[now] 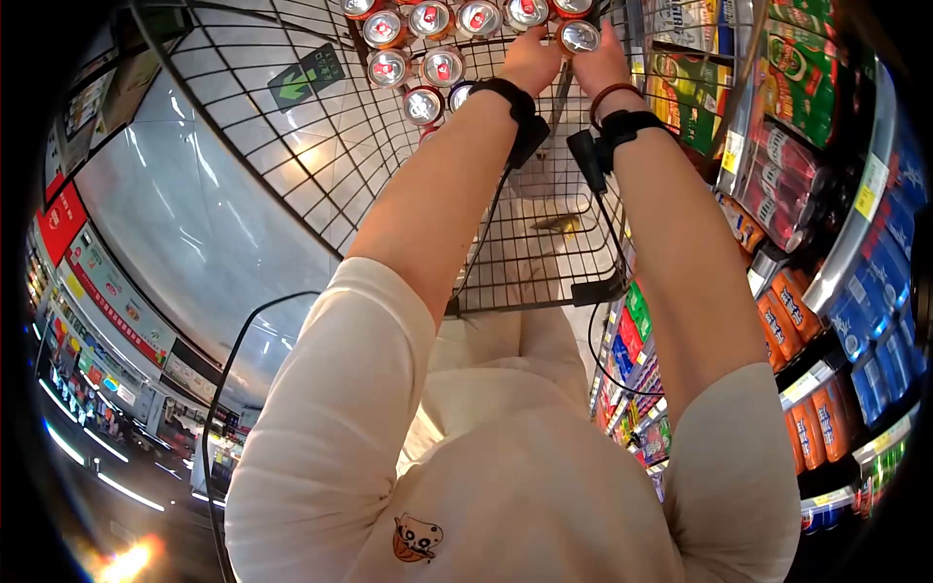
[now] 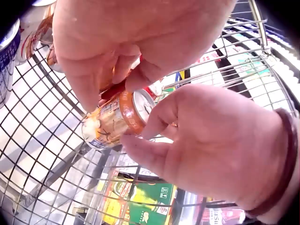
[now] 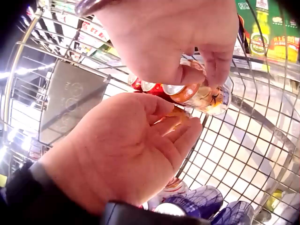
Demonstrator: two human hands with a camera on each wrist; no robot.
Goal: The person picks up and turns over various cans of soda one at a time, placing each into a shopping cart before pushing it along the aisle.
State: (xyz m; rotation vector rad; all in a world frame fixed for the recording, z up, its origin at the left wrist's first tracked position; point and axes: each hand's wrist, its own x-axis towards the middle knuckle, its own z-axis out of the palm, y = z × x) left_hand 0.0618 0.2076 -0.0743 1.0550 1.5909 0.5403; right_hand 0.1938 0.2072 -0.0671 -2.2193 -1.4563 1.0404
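In the head view, my left hand [image 1: 533, 64] and right hand [image 1: 601, 68] are close together over the cart's far part. The right hand [image 2: 211, 140] pinches an orange can [image 2: 112, 119] by its side, tilted, in the left wrist view. Fingers of the left hand [image 3: 126, 145] curl against an orange surface beside that can in the right wrist view, mostly hidden behind them. Silver-topped cans [image 1: 442, 66] stand in rows to the left of the hands.
The wire cart [image 1: 321, 146] surrounds the hands. Shelves with green packs [image 1: 802, 83], orange bottles [image 1: 792, 311] and blue packs [image 1: 880, 321] line the right side. A green arrow sign [image 1: 306, 78] shows on the floor at left.
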